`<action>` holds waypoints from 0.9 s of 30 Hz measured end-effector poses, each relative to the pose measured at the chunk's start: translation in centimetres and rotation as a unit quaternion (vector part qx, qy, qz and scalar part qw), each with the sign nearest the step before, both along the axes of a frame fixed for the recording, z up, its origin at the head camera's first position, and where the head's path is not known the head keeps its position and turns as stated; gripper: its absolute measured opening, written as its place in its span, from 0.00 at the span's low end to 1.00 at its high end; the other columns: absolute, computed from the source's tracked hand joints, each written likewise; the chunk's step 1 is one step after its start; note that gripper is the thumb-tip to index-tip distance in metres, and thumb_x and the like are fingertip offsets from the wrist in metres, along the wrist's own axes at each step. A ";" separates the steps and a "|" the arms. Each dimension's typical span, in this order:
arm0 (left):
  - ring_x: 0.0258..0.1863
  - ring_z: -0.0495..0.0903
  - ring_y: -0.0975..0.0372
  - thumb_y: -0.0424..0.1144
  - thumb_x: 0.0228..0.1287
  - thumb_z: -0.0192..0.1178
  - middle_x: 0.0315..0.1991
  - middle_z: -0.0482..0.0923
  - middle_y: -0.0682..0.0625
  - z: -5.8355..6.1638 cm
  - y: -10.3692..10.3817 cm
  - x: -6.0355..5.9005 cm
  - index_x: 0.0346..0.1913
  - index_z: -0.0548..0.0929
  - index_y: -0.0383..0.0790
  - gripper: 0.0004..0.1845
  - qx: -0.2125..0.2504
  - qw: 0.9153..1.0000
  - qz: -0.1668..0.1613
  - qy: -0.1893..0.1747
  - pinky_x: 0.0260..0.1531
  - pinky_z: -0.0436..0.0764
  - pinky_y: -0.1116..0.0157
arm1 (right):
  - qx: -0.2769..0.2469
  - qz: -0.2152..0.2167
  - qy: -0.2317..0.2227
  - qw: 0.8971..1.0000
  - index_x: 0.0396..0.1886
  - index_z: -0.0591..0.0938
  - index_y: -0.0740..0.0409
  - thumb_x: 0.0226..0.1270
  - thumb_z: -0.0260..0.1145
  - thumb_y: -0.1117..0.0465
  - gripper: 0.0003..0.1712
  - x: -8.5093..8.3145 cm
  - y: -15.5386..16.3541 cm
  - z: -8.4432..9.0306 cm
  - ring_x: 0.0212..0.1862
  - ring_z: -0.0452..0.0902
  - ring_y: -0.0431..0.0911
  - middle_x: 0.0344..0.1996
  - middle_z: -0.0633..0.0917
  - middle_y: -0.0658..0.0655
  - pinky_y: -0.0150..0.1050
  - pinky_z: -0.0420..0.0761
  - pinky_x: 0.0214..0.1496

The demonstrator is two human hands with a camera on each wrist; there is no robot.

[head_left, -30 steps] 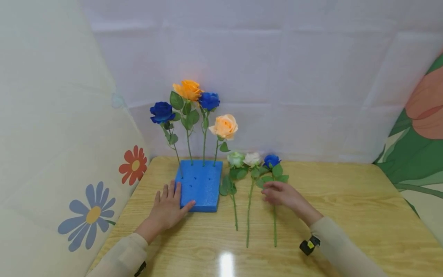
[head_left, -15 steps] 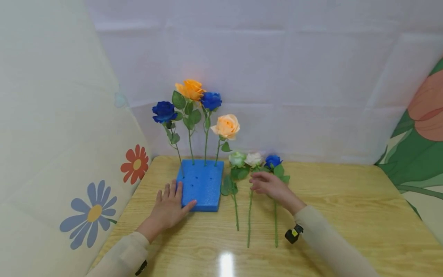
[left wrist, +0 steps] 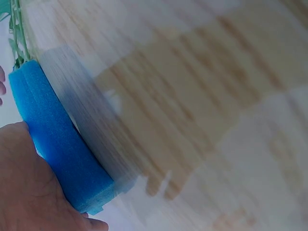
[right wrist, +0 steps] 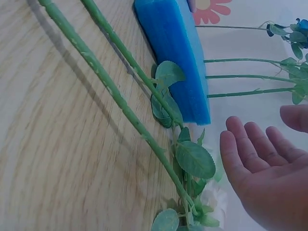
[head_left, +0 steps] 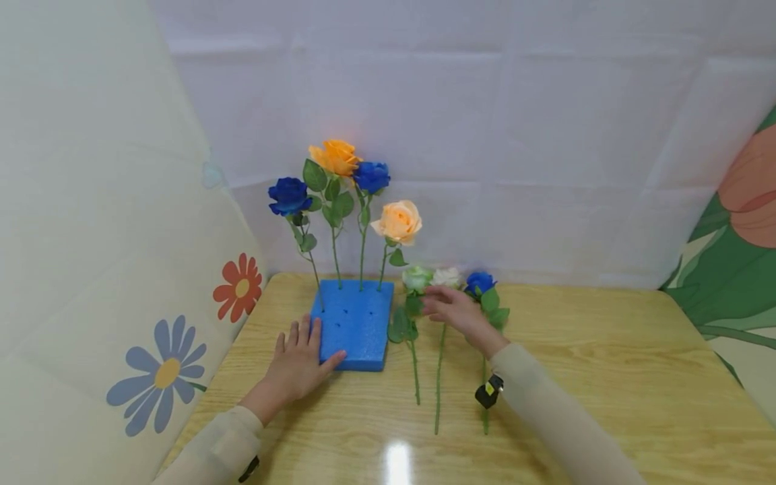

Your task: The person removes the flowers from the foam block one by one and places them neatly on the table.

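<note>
My left hand (head_left: 295, 369) rests on the left front corner of a blue foam block (head_left: 360, 340), fingers spread and thumb along its front edge. Four artificial roses are held upright in the block: a dark blue rose (head_left: 289, 197), an orange rose (head_left: 336, 157), a second blue rose (head_left: 372, 176) and a peach rose (head_left: 400, 222). My right hand (head_left: 461, 314), fingers loosely extended and holding nothing, is over the upper stem of a white rose (head_left: 447, 277) lying on the table. A pale green rose (head_left: 417, 278) lies to its left, another blue rose (head_left: 481, 282) to its right.
The wooden table (head_left: 582, 343) meets a white cloth backdrop (head_left: 545, 135) behind the roses. Several small holes show in the block's top. A panel with printed flowers (head_left: 166, 372) stands along the left, another with a large printed flower (head_left: 752, 195) at the right.
My right hand has moved left, from over the lying blue rose to over the white rose, near the pale green one. My left hand stays on the foam block.
</note>
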State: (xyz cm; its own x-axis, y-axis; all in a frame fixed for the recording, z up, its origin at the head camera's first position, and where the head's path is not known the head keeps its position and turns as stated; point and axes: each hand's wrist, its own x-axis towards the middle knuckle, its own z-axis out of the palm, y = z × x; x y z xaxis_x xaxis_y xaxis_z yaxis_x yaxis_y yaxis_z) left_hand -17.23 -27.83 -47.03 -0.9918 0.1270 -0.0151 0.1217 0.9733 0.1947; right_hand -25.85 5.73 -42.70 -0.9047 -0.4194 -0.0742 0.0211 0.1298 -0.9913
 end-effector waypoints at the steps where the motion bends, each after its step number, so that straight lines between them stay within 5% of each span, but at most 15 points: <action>1: 0.77 0.43 0.30 0.76 0.70 0.37 0.79 0.41 0.27 0.0 0.0 0.0 0.79 0.48 0.26 0.57 0.000 1.000 0.000 -0.001 0.72 0.44 0.31 | -0.003 -0.001 0.001 1.000 0.72 0.68 0.67 0.79 0.58 0.60 0.27 -0.2 -0.2 -0.1 0.62 0.78 0.61 0.66 0.75 0.71 0.50 0.77 0.66; 10: 0.77 0.42 0.30 0.76 0.69 0.38 0.79 0.41 0.27 0.3 0.0 0.2 0.79 0.48 0.26 0.57 0.013 1.000 -0.002 -0.003 0.71 0.42 0.31 | -0.011 -0.029 0.016 0.999 0.72 0.70 0.64 0.78 0.59 0.61 0.27 -1.9 -2.6 -0.6 0.61 0.79 0.60 0.65 0.76 0.70 0.54 0.77 0.65; 20: 0.76 0.43 0.29 0.77 0.69 0.38 0.79 0.42 0.26 0.7 0.2 0.3 0.79 0.49 0.26 0.58 0.014 1.000 -0.003 -0.002 0.71 0.43 0.31 | -0.015 -0.030 0.039 0.999 0.72 0.72 0.60 0.77 0.62 0.59 0.27 -3.3 -4.7 -0.8 0.65 0.76 0.56 0.65 0.78 0.61 0.49 0.76 0.67; 27: 0.77 0.43 0.31 0.77 0.68 0.39 0.79 0.42 0.28 -0.1 -0.1 0.1 0.79 0.49 0.27 0.58 0.007 1.000 0.000 0.005 0.72 0.44 0.32 | -0.021 -0.041 0.045 0.998 0.76 0.65 0.61 0.77 0.62 0.56 0.34 -4.2 -6.0 -0.6 0.65 0.76 0.57 0.66 0.78 0.61 0.52 0.75 0.68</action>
